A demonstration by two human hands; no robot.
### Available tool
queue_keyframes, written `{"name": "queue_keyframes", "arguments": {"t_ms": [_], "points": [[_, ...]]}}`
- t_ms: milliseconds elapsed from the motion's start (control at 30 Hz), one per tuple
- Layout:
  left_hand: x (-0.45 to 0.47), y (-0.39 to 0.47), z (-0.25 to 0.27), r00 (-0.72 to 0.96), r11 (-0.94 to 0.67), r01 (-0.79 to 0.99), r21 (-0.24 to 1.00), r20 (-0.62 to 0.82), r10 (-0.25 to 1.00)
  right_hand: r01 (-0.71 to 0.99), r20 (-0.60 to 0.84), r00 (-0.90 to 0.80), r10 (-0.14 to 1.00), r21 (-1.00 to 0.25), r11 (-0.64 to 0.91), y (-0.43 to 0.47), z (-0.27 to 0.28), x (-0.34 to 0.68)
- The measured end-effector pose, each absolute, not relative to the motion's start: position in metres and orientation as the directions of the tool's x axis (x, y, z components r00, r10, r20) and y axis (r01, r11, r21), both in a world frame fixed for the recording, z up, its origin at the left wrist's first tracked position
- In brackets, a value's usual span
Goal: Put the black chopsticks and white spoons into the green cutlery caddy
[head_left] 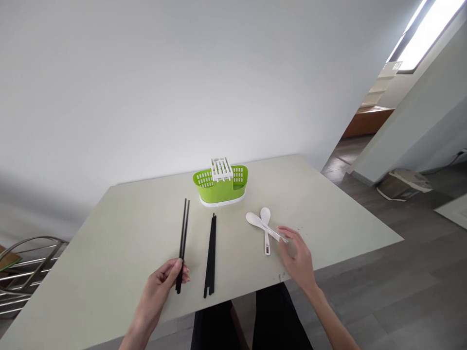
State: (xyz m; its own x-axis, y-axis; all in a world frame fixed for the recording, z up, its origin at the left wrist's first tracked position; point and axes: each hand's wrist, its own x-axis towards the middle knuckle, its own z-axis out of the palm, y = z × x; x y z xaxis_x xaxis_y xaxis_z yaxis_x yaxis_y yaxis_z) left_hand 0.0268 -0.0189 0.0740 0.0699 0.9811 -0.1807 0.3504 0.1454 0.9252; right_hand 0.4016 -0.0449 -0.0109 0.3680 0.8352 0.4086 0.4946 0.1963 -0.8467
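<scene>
My left hand is closed around a pair of black chopsticks, holding them near their thick ends with the thin tips pointing away. Beside it, several more black chopsticks lie bunched on the table. Two white spoons lie crossed to the right: the upper spoon slants towards my right hand, and the lower spoon points at the table's front edge. My right hand has its thumb and fingers apart around the upper spoon's handle end; whether they touch it is hard to see.
A green cutlery basket with a white slotted middle piece and white base stands towards the back of the pale table, near the wall. A metal rack is at the left, and a bin-like container sits on the floor at right.
</scene>
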Motion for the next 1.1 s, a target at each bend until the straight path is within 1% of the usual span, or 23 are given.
{"name": "queue_keyframes", "arguments": {"t_ms": [67,100,167,200,267,333,367,433,533,767,1100], "points": [[0.043,-0.024,0.076,0.112,0.172,0.323,0.931,-0.218,0.969,0.476,0.447,0.334,0.830,-0.840,0.261,-0.051,0.001,0.387],[0.051,-0.026,0.078,0.143,0.182,0.318,0.930,-0.237,0.961,0.448,0.439,0.297,0.848,-0.848,0.282,-0.054,0.007,0.377],[0.066,-0.030,0.081,0.218,0.203,0.304,0.931,-0.275,0.936,0.355,0.354,0.185,0.917,-0.894,0.274,-0.057,0.021,0.356],[0.073,-0.031,0.082,0.262,0.215,0.292,0.932,-0.294,0.919,0.285,0.281,0.100,0.954,-0.927,0.244,-0.057,0.028,0.345],[0.084,-0.034,0.084,0.356,0.241,0.264,0.934,-0.326,0.876,0.120,0.146,-0.075,0.987,-0.981,0.154,-0.055,0.039,0.327],[0.091,-0.037,0.084,0.442,0.266,0.262,0.928,-0.360,0.822,-0.008,0.054,-0.214,0.975,-0.999,0.054,-0.051,0.048,0.315],[0.093,-0.039,0.085,0.472,0.273,0.277,0.921,-0.378,0.797,-0.046,0.021,-0.248,0.969,-0.999,0.010,-0.049,0.051,0.312],[0.094,-0.041,0.085,0.499,0.273,0.330,0.904,-0.413,0.762,-0.078,-0.029,-0.252,0.967,-0.996,-0.051,-0.047,0.054,0.309],[0.090,-0.045,0.086,0.508,0.255,0.390,0.885,-0.437,0.742,-0.091,-0.061,-0.214,0.975,-0.992,-0.082,-0.047,0.054,0.309],[0.083,-0.046,0.082,0.559,0.248,0.399,0.883,-0.449,0.698,-0.108,-0.033,-0.220,0.975,-0.992,-0.058,-0.052,0.040,0.311],[0.077,-0.043,0.074,0.563,0.245,0.368,0.897,-0.424,0.709,-0.072,0.019,-0.218,0.976,-0.997,0.003,-0.056,0.046,0.312]]}}
